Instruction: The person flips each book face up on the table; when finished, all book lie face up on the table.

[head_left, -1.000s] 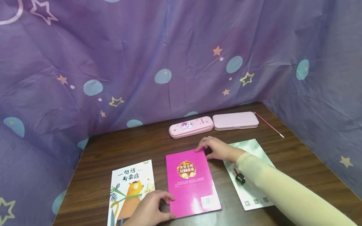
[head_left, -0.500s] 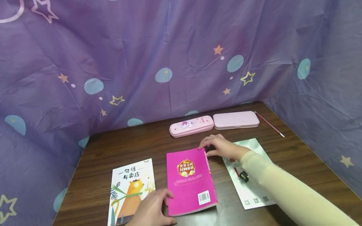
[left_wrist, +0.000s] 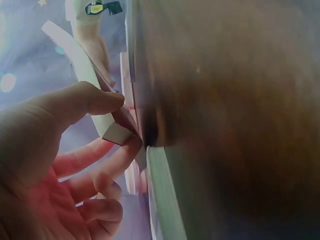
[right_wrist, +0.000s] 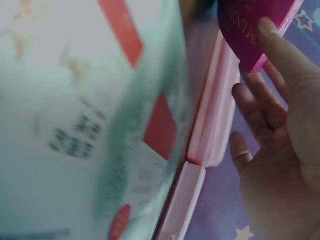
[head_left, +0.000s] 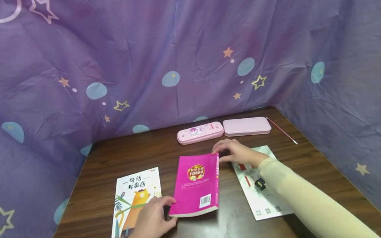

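A magenta paperback book (head_left: 194,185) is raised at a slant above the table, its page edges and spine showing. At its near left corner my left hand (head_left: 153,216) pinches it between thumb and fingers. The far right corner, by the spine, is gripped by my right hand (head_left: 235,152). Thumb and fingers lie on opposite sides of the book (right_wrist: 245,30) in the right wrist view. Partly under my left hand lies a white book with an orange animal (head_left: 141,198). Below my right forearm is a pale green book (head_left: 253,198).
Two pink pencil cases, one with a rabbit picture (head_left: 200,133) and one plain (head_left: 247,126), lie along the table's back edge. A red pencil (head_left: 281,130) lies to their right. Purple curtains (head_left: 134,66) enclose the wooden table (head_left: 119,152).
The magenta book has risen and tilted, so its spine and lower page edges now show. My right hand has moved slightly right; my left hand has shifted a little left and up with its corner.
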Motion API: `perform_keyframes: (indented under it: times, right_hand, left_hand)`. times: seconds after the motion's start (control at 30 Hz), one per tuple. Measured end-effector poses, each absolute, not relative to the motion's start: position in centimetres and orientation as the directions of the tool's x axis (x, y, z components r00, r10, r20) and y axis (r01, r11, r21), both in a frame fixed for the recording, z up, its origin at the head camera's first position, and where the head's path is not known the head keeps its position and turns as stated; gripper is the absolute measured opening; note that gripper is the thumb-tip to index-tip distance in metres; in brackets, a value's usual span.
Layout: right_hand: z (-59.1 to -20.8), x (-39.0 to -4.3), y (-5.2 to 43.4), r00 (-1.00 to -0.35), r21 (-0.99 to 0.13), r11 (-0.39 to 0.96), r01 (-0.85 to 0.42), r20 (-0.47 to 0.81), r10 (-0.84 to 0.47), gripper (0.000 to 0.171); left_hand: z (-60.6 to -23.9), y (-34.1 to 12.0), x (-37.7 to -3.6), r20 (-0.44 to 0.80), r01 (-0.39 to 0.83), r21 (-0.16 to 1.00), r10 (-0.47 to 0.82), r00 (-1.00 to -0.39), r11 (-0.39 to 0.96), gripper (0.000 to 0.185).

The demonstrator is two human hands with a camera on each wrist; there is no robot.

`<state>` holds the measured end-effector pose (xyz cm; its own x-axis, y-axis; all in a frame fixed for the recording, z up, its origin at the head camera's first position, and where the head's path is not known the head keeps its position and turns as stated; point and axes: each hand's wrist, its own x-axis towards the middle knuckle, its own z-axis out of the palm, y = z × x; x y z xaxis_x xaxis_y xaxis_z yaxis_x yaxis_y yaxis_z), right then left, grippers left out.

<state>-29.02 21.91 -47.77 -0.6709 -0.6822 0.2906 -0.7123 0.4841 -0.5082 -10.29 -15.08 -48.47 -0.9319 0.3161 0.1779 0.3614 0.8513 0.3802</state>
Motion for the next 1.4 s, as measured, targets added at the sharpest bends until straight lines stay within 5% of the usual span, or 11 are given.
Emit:
perform_keyframes:
  times: [0.33, 0.7, 1.13, 1.4]
  right_hand:
    - [-45.1, -28.8, 22.2, -0.724, -0.701, 0.370, -0.610, 0.302, -0.620, 0.025]
    - [-44.2, -28.6, 22.3, -0.735, -0.721, 0.345, -0.601, 0.329, -0.593, 0.024]
    - [-42.7, -28.1, 22.3, -0.776, -0.751, 0.327, -0.573, 0.371, -0.509, 0.020]
    - [-42.4, -28.2, 22.6, -0.795, -0.774, 0.326, -0.542, 0.346, -0.499, 0.018]
  left_hand:
    - [-47.8, -16.0, -10.4, 0.337, 0.407, 0.482, 0.265, -0.903, 0.776, 0.033]
    - [-47.8, -16.4, -10.7, 0.572, 0.596, 0.481, 0.284, -0.769, 0.643, 0.037]
    - [-47.8, -16.5, -10.8, 0.661, 0.664, 0.558, 0.217, -0.719, 0.498, 0.039]
    - [-46.7, -15.8, -10.0, 0.504, 0.490, 0.694, 0.131, -0.854, 0.528, 0.055]
